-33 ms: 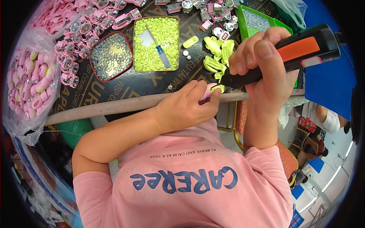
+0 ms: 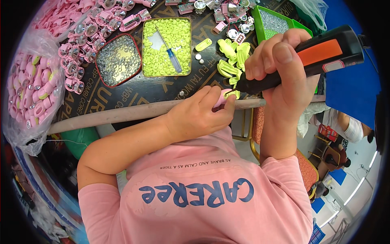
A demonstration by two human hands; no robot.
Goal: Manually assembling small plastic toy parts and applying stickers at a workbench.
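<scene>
My left hand point(image 2: 203, 112) is closed around a small pink plastic casing point(image 2: 220, 99) with a lime-green part on it, at the table's front edge. Most of the casing is hidden by my fingers. A black and orange electric screwdriver point(image 2: 319, 53) is gripped in my right hand point(image 2: 284, 65), tilted down to the left. Its thin bit reaches the lime-green part of the casing; the exact contact is too small to make out. Just beyond the bit lie several loose lime-green shells point(image 2: 230, 61).
A tin of lime-green pieces point(image 2: 158, 65) with a blue-handled screwdriver point(image 2: 174, 61) stands beside a tin of small metal rings point(image 2: 118, 61). Pink reflector assemblies point(image 2: 87, 36) pile at left, near a bag of pink casings point(image 2: 32, 89). A green tray point(image 2: 260, 24) holds screws.
</scene>
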